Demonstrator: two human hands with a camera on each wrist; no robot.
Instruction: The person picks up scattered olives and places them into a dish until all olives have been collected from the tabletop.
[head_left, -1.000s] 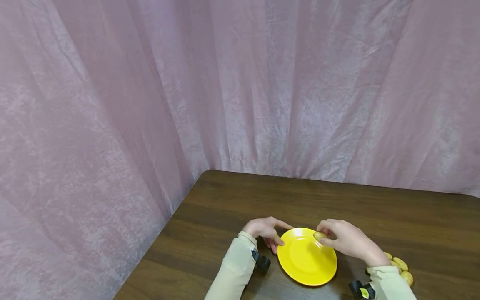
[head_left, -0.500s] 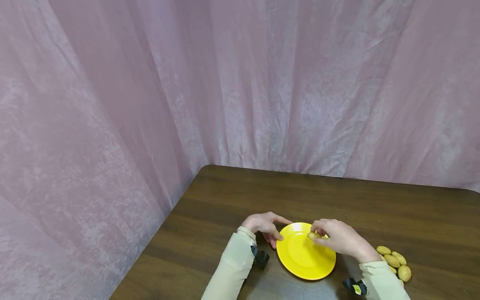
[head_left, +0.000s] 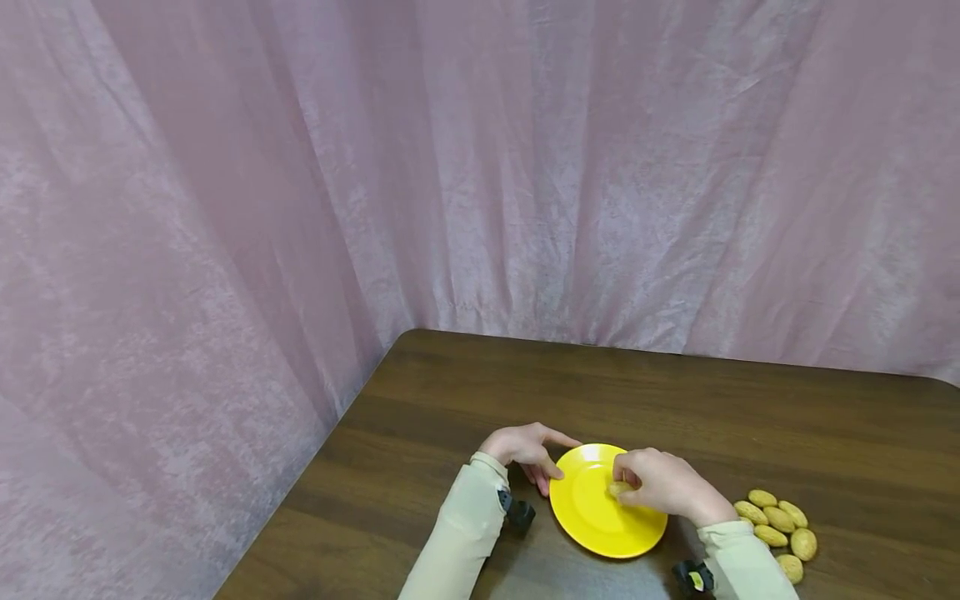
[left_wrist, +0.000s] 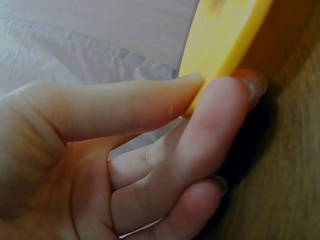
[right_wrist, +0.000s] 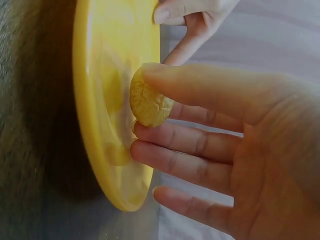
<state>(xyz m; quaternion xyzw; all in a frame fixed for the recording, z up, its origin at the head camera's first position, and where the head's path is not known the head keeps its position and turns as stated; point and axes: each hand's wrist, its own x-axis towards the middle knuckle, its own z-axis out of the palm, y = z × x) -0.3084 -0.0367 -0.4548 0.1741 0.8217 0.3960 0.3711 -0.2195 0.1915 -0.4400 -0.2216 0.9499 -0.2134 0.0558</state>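
A round yellow plate (head_left: 592,525) stands on the brown table. My left hand (head_left: 525,451) pinches its left rim, thumb (left_wrist: 145,102) on top and fingertips curled beneath, as the left wrist view shows. Between thumb and fingers my right hand (head_left: 663,483) holds a wrinkled yellow oval, like a nut or dried fruit (right_wrist: 150,100). It is over the middle of the plate, very close to the surface; whether it touches cannot be made out. In the right wrist view its reflection shows in the glossy plate (right_wrist: 85,95).
Several similar wrinkled yellow ovals (head_left: 778,519) lie clustered on the table (head_left: 637,392) to the right of the plate, beside my right forearm. A pink curtain (head_left: 510,167) hangs behind the table and along its left side.
My right hand has moved left and slightly down with the wrinkled oval, from the plate's far right rim to over its middle. The left hand keeps its grip on the rim.
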